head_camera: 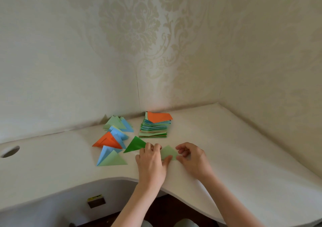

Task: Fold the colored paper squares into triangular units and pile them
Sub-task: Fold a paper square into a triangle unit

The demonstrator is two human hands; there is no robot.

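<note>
A: Both hands are working over the white desk [226, 139] right now. The left hand [150, 160] is lying palm-down with its fingers pressed close together, holding down the left edge of a pale green folded paper [168, 152].

B: And the right hand [192, 157] is curling in from the other side, thumb and bent fingers pinching that paper's right corner. The piece is lying flat between the two hands, near the desk's front edge.

A: Just beside the left fingertips a dark green triangle [135, 144] is resting on the desk; whether they are touching it I cannot tell.

B: Farther left, the finished units are sitting in a loose pile [113, 139]: an orange triangle [108, 141] overlapping blue ones, a pale green triangle [113, 159] at the front, more green and blue ones by the wall.

A: Behind the hands, the stack of unfolded squares [154, 128] is standing with an orange sheet [159, 117] on top.

B: At far left, a round hole [10, 151] is showing in the desktop.
</note>
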